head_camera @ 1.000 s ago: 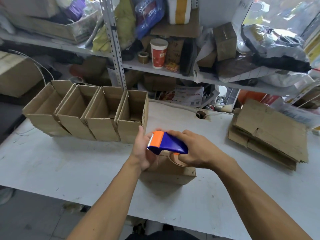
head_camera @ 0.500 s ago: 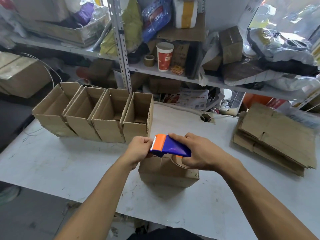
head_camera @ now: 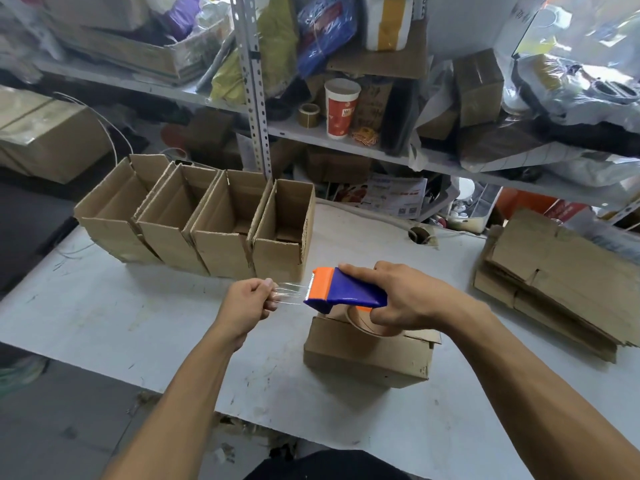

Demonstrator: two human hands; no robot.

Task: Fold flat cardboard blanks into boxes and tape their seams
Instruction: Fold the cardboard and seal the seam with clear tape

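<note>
A small folded cardboard box (head_camera: pixel 367 355) lies on the white table (head_camera: pixel 104 317) in front of me. Just above it my right hand (head_camera: pixel 408 299) grips a blue and orange tape dispenser (head_camera: pixel 346 289) with its tape roll (head_camera: pixel 363 323) underneath. My left hand (head_camera: pixel 247 303) pinches the end of a clear tape strip (head_camera: pixel 291 294) stretched out leftward from the dispenser's orange blade end. A stack of flat cardboard blanks (head_camera: pixel 561 271) lies at the table's right side.
Several open folded boxes (head_camera: pixel 194 223) stand in a row at the table's back left. Behind the table runs a cluttered metal shelf (head_camera: pixel 346 140) with a red paper cup (head_camera: pixel 341 107), a tape roll (head_camera: pixel 309 115), bags and cartons.
My left hand has let go of the box, taken the tape end and pulled it out to the left. The dispenser has stayed over the box in my right hand.
</note>
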